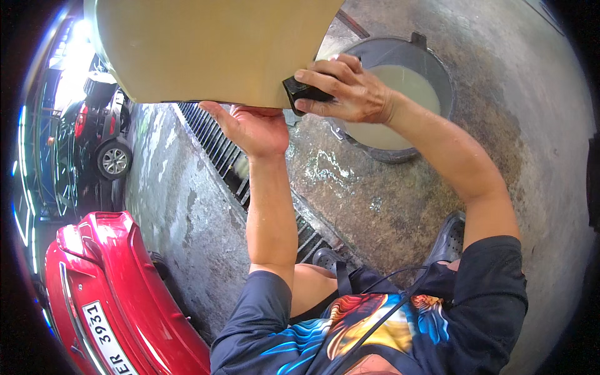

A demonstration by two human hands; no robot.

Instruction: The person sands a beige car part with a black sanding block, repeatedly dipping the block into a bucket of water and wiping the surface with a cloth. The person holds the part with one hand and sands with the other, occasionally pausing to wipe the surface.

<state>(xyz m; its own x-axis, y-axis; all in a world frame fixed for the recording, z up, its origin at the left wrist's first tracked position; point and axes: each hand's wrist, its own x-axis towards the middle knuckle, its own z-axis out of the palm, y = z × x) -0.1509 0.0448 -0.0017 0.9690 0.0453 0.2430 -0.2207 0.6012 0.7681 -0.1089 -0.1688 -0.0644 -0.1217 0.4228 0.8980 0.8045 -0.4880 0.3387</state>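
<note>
A large tan panel (219, 50) with a curved left edge fills the top of the view. My left hand (259, 131) is at its lower edge, palm up and thumb out to the left, gripping the panel from below; some fingers are hidden behind it. My right hand (350, 90) is closed around a black block (310, 94), which looks like a sanding block. The block presses on the panel's lower right corner. Just behind the right hand stands a round dark grey tub (442, 81) holding cloudy, pale water.
A metal floor grate (215, 147) runs diagonally across wet, stained concrete (400, 200). At lower left is a red car (125, 275), with a dark car (94, 137) farther back. My feet in dark clogs (447, 240) are close to the grate's end.
</note>
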